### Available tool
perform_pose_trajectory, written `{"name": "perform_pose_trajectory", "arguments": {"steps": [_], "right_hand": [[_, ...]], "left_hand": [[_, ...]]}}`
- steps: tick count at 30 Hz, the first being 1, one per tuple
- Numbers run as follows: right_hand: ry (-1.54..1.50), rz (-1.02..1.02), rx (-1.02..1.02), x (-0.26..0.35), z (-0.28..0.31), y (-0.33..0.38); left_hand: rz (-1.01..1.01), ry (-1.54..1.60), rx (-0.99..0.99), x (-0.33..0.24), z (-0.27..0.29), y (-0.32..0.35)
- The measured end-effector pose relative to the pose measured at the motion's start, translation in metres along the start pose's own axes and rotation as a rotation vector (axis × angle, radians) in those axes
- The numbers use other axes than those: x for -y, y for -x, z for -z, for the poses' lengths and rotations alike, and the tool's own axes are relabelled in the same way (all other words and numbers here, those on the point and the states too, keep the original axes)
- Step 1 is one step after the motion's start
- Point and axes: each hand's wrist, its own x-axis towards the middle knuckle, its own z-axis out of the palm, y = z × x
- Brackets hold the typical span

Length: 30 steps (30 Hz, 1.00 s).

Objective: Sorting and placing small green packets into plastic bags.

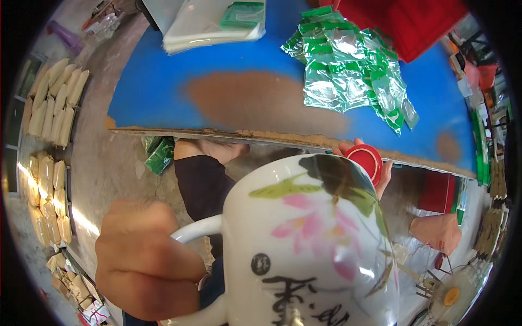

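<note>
Left hand (149, 261): blurred, fingers curled tight around the loop handle of a white glossy ceramic mug with pink flowers and green leaves (304, 239). Mug is very close to the camera, filling the lower middle; opening and contents not visible, tilt hard to judge. Right hand (385, 176): fingers part-bent around a round red plastic-looking lid with a pale ring (364, 163), near the front edge of the blue table with worn brown patches (255, 100); the mug hides part of that grip.

Risks, judged: if the mug holds liquid, too much tilt could slop it onto the person's dark clothing. One-sided handle hold, so a loose wrist could let the mug roll. Lid looks held by its rim; relaxed fingers could drop it past the table edge to the concrete floor (89, 179). Mug blocks the view down, so a knock against the table edge is possible. Farther back lie green-and-clear plastic packets (348, 76), beside a red fabric-like item (408, 22); a wide splash could wet them.
</note>
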Motion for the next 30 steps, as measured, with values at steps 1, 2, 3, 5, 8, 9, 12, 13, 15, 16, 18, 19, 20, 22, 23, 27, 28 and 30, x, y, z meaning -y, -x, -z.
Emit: {"name": "perform_pose_trajectory", "arguments": {"steps": [1,2,3,5,8,9,12,13,15,16,18,19,20,22,23,27,28,30], "right_hand": [[-0.016,0.0,-0.008,0.002,-0.001,0.001],[-0.012,0.003,-0.008,0.003,-0.002,0.002],[-0.009,0.003,-0.005,0.005,-0.003,0.004],[-0.018,-0.012,0.011,0.005,-0.001,0.003],[-0.042,-0.029,0.014,0.003,0.0,0.002],[-0.02,-0.049,-0.011,0.003,0.0,0.003],[0.05,-0.027,-0.046,0.002,-0.002,0.004],[0.092,-0.001,-0.056,0.0,-0.001,0.005],[0.134,0.028,-0.04,0.0,0.004,0.004],[0.144,0.028,0.009,-0.001,0.0,0.002],[0.072,0.004,0.001,0.006,-0.011,0.003],[0.015,0.008,-0.021,0.013,-0.016,0.004],[-0.052,0.008,0.036,0.007,-0.005,-0.001],[0.066,0.031,-0.084,0.012,-0.004,0.002],[0.095,0.059,-0.095,0.016,-0.008,0.003],[0.257,0.16,0.003,0.034,-0.043,0.005],[0.438,0.17,0.064,0.033,-0.059,0.004],[0.698,0.183,0.287,0.039,-0.061,0.005]], "left_hand": [[-0.002,0.036,-0.014,0.0,0.001,0.0],[-0.003,0.074,-0.027,0.0,0.002,0.0],[-0.004,0.113,-0.039,0.001,0.002,0.0],[0.001,0.166,-0.058,-0.002,0.004,-0.001],[0.013,0.253,-0.089,-0.001,0.003,0.0],[0.02,0.282,-0.098,0.001,0.002,0.001],[0.019,0.397,-0.133,0.012,-0.002,0.0],[0.023,0.437,-0.144,0.016,-0.004,0.0],[0.031,0.527,-0.167,0.028,-0.011,0.0],[0.044,0.529,-0.179,0.024,-0.004,-0.002],[-0.043,0.907,0.025,0.039,0.005,-0.013],[0.079,0.914,-0.005,0.041,-0.001,-0.004],[0.106,0.936,0.006,0.049,-0.012,0.007],[0.537,1.002,0.208,0.055,-0.025,0.016],[0.742,1.017,0.312,0.055,-0.026,0.016],[0.709,0.903,0.385,0.071,-0.063,0.052],[0.728,0.886,0.342,0.071,-0.07,0.063],[0.781,0.905,0.311,0.071,-0.093,0.077]]}}
